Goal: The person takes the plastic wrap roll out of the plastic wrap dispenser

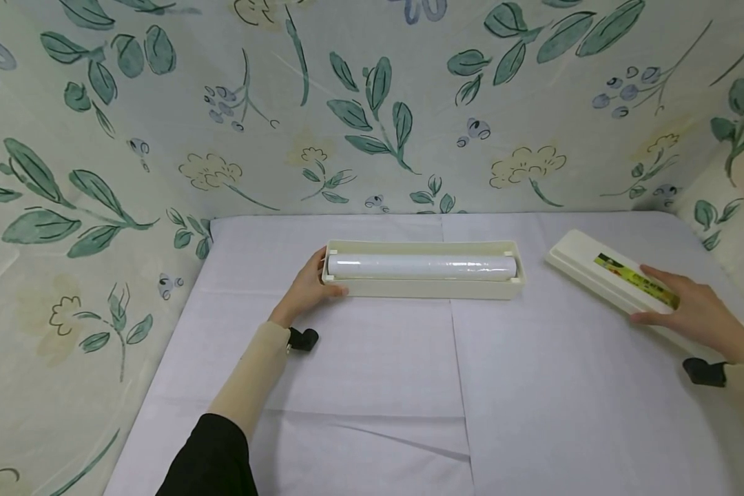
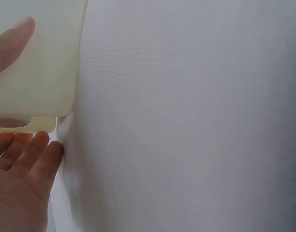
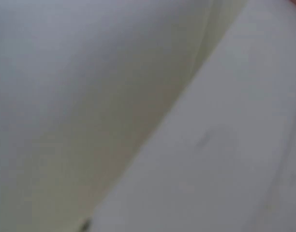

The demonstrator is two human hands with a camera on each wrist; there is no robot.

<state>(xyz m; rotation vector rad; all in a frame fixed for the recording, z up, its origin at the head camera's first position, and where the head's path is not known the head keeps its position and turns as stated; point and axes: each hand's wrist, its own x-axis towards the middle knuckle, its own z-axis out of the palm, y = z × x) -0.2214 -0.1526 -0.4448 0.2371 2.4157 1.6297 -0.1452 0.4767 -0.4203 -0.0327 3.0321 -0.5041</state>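
A long off-white cling film box (image 1: 434,288) lies without its lid near the back of the table, and a roll of cling film (image 1: 421,266) sits inside it. At its left end my left hand (image 1: 308,286) grips the box, thumb on the front wall and fingers round the end. The left wrist view shows the thumb (image 2: 12,46) against the box wall (image 2: 41,82). Off to the right, my right hand (image 1: 697,310) holds the white lid (image 1: 585,258), which slants and carries a green and yellow label (image 1: 635,279). The lid's surface (image 3: 211,145) is blurred in the right wrist view.
A white cloth (image 1: 372,365) with creases covers the table. Floral fabric (image 1: 372,124) hangs behind the table and along both sides. Each wrist bears a small black camera mount (image 1: 304,339).
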